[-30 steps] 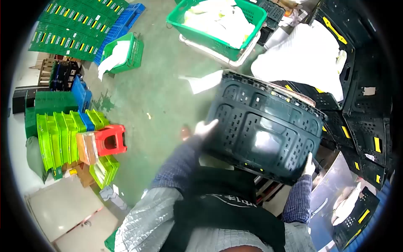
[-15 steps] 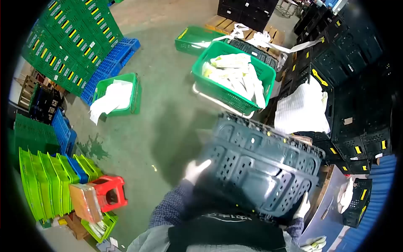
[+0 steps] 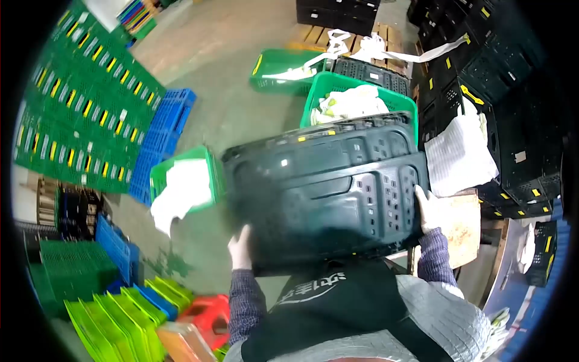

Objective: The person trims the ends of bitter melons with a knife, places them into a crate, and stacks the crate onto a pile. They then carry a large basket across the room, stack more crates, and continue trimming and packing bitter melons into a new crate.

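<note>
A large black plastic crate point(image 3: 362, 211), its ribbed and slotted face toward me, is held in front of my body. My left hand point(image 3: 240, 248), in a white glove, grips its left edge near the lower corner. The gloved right hand point(image 3: 427, 210) holds the right edge, thumb showing on the face and other fingers hidden. Just beyond the crate stands a green basket point(image 3: 313, 96) with white-wrapped bundles point(image 3: 356, 104), partly covered by the crate's upper edge.
A small green crate point(image 3: 211, 175) with white sheets sits left on the floor. Stacked green crates point(image 3: 90, 102) stand on a blue pallet point(image 3: 175, 114). Tall black crate stacks point(image 3: 525, 120) line the right. Lime crates point(image 3: 114, 320) and a red stool point(image 3: 211, 314) are at lower left.
The black crate has swung leftward and come up more level, now overlapping the green basket. Both hands moved with it. My view has also turned.
</note>
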The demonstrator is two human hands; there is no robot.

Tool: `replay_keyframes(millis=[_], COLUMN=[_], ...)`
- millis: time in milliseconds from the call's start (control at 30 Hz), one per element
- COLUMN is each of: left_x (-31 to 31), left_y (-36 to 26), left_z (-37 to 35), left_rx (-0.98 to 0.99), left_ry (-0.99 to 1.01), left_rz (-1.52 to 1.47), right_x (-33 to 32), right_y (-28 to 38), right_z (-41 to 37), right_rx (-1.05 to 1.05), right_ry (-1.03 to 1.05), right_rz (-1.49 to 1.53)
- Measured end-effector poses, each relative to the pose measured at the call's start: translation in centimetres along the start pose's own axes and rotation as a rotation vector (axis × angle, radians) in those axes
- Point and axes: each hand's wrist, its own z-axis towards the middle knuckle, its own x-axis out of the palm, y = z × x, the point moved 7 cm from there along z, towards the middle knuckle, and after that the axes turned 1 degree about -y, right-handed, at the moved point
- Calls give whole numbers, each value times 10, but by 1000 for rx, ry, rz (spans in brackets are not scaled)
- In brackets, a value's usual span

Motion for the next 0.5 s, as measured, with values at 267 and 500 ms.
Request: replay_keyframes(millis=[267,500], left_x=[-43,3], left_y=[-129,-257], left_z=[101,199], left_rx=[13,188], left_ry=[-189,-174], left_rz=[69,301], right_x=[192,325], right_y=[153,189], right_z=[113,199], right_rx=[-137,-5], right_ry=[215,273], right_rz=[-38,-243])
